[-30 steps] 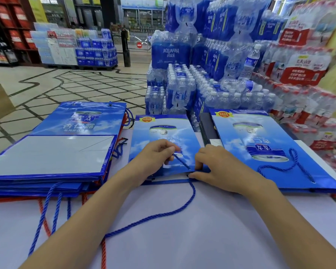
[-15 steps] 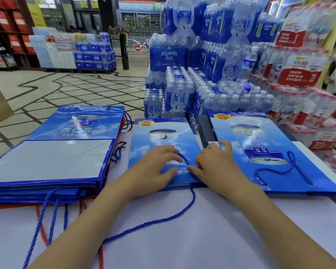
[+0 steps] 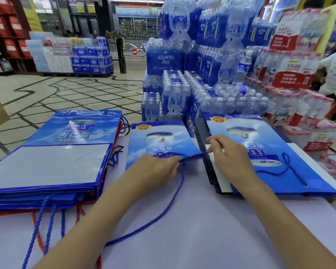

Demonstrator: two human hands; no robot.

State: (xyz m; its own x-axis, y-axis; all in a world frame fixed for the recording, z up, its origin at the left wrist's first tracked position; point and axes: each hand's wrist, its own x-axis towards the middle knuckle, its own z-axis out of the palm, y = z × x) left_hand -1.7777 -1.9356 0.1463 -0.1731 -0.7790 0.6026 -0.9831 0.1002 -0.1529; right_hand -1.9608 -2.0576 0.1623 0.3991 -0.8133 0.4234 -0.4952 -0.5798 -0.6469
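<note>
Two stacks of flat blue bags, one loose bag between. L stack on table, far L, its cords lying on the tabletop. Mid: blue bag flat, just beside R stack. L hand rests on bag's near edge, fingers curled round blue cord, which runs twd camera. R hand apart from L, fingertips at bag's near-R corner; grip not readable. Water packs behind.
</note>
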